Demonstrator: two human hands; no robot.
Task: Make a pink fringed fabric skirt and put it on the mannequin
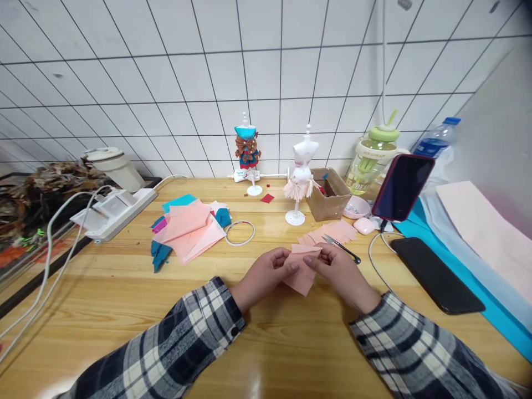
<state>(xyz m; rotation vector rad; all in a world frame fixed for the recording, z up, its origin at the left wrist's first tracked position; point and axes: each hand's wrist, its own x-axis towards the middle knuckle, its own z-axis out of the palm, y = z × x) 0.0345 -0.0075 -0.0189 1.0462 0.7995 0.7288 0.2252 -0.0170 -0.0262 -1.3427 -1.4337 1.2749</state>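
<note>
Between my two hands is a small peach sheet of crepe-like paper [302, 277], with its top edge folded over. My left hand [268, 274] pinches its left side, thumb in front. On the right side, my right hand [338, 271] grips the sheet near the fold; its fingertips are partly hidden behind it. Just beyond lie more cut peach pieces [343, 228] and small scissors [349, 252] with dark handles. A white mini dress form [305, 152] with a peach ruffle at its waist stands behind them.
Left are a pile of coloured sheets [187, 221], a ring [240, 233] and a power strip [114, 216]. A dressed mini form [248, 147] stands at the back. Rightward are a cardboard box [330, 202], a drink bottle [372, 160], a propped phone [403, 185] and a flat phone [436, 274].
</note>
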